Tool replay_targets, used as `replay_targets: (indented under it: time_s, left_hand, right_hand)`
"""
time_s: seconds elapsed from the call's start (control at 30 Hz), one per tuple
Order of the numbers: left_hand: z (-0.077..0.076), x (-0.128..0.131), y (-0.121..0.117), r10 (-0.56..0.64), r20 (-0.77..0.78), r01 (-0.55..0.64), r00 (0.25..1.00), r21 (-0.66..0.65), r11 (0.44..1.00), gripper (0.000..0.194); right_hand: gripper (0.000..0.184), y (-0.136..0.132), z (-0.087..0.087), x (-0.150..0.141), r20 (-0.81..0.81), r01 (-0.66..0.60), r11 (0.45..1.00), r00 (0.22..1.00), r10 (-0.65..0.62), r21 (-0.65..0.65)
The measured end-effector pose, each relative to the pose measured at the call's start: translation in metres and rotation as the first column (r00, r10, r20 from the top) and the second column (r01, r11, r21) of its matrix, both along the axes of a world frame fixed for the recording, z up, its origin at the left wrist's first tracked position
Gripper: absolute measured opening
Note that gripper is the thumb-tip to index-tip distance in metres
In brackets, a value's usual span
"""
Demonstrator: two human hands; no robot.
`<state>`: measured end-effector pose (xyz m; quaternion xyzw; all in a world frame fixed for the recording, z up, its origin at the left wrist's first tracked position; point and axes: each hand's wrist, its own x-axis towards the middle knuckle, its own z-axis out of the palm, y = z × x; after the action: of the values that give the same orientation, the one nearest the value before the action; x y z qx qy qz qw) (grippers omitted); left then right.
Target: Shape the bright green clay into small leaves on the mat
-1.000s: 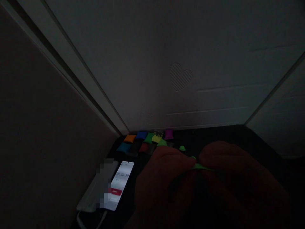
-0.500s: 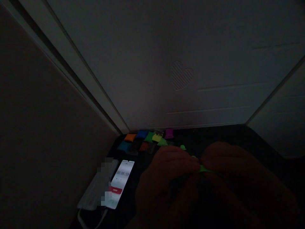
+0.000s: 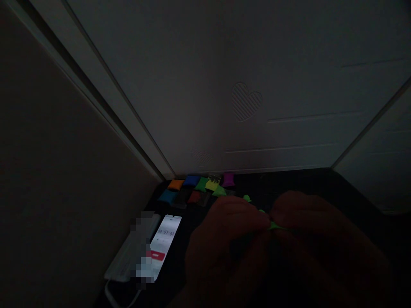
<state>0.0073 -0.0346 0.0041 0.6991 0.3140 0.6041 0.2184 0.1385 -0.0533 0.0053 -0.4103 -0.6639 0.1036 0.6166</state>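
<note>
Bright green soft material (image 3: 274,225) is pinched between the fingertips of the left hand (image 3: 229,239) and the right hand (image 3: 316,231), which are close together above the dark surface (image 3: 173,239); the material's full shape is hidden by the fingers. A small green piece (image 3: 247,198) lies just beyond the hands, near coloured packets (image 3: 192,181) grouped by the pale panel (image 3: 205,85), and a lit phone (image 3: 165,239) showing a timer lies left of the left hand.
</note>
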Motion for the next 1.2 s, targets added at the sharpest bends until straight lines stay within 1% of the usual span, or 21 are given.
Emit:
replay_targets:
  time_s: [0.13,0.23,0.4,0.53,0.6,0.73,0.87,1.03,1.1,1.2]
  left_hand:
    - [-0.001,-0.003,0.004,-0.023,-0.028,0.023,0.999,0.019,1.000,0.022]
    - [-0.001,-0.004,0.005,-0.001,-0.034,0.001,0.999,0.009,1.000,0.021]
    - [-0.001,-0.004,0.005,0.008,-0.049,-0.007,0.999,0.014,1.000,0.020]
    - [0.000,-0.003,0.005,0.007,-0.049,-0.006,0.999,0.030,1.000,0.021]
    - [0.001,-0.001,0.004,0.011,-0.040,-0.010,0.999,0.026,1.000,0.022]
    - [0.001,0.002,-0.001,0.042,-0.006,-0.042,0.999,0.026,0.999,0.022]
    - [-0.002,0.001,0.001,0.040,-0.034,-0.037,0.999,0.086,0.996,0.022]
    - [-0.004,-0.004,0.008,0.052,-0.079,-0.037,0.996,0.172,0.984,0.027]
    - [-0.004,-0.006,0.008,0.060,-0.092,-0.039,0.994,0.216,0.976,0.029]
    - [-0.003,-0.009,0.007,0.065,-0.118,-0.028,0.991,0.294,0.955,0.032]
  right_hand:
    - [0.018,-0.002,0.001,-0.001,0.014,0.008,1.000,1.000,-0.008,-0.020]
    - [0.019,0.001,0.001,0.002,0.032,0.022,0.999,0.999,-0.022,-0.026]
    - [0.025,0.009,0.000,0.008,0.118,-0.113,0.991,0.988,0.103,0.075]
    - [0.022,0.007,-0.001,0.005,0.055,-0.065,0.997,0.997,0.062,0.043]
    - [0.021,0.005,-0.001,0.003,0.061,-0.047,0.998,0.997,0.045,0.032]
    - [0.023,0.006,-0.002,0.002,0.068,-0.039,0.998,0.997,0.035,0.056]
    - [0.024,0.007,-0.004,0.002,0.060,-0.060,0.995,0.997,0.055,0.080]
    - [0.025,0.004,-0.004,-0.001,0.021,0.003,1.000,1.000,-0.003,0.004]
    - [0.024,0.005,-0.004,0.000,0.009,0.005,1.000,1.000,-0.005,0.023]
    - [0.021,0.008,-0.004,0.005,0.040,-0.023,0.995,0.999,0.019,0.097]
